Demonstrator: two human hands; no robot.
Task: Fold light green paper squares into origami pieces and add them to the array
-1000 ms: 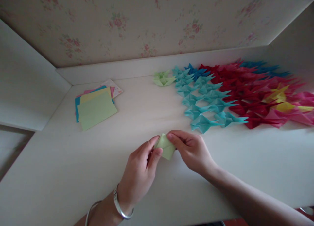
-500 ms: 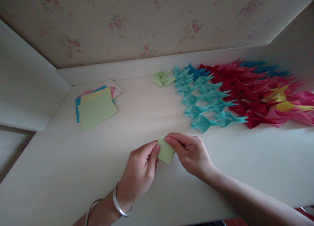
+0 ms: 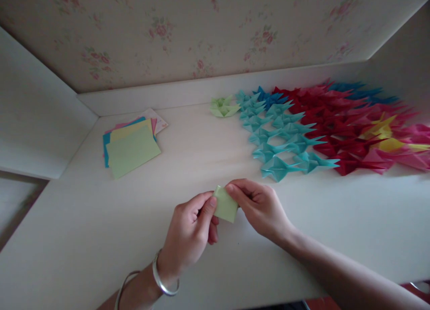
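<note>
A small folded square of light green paper [image 3: 226, 206] is held up between both hands, a little above the white tabletop. My left hand [image 3: 193, 222] pinches its left edge between thumb and fingers; two bracelets circle that wrist. At the upper right edge, my right hand [image 3: 257, 204] grips the paper with its thumb on top. The fingers behind the paper are partly hidden. Beyond the hands, a light green origami crane [image 3: 224, 107] sits near the wall, beside rows of turquoise origami cranes [image 3: 278, 168].
A fanned stack of coloured paper sheets [image 3: 134, 153], light green on top, lies at the left. Several red and pink cranes [image 3: 349, 160], with some yellow and blue ones, crowd the right side. A white ledge [image 3: 168, 95] runs along the flowered wall.
Both hands have shifted slightly left with the green paper, which is turned a little. Some fingers of my left hand now show below it. The other paper pieces have stayed put.
</note>
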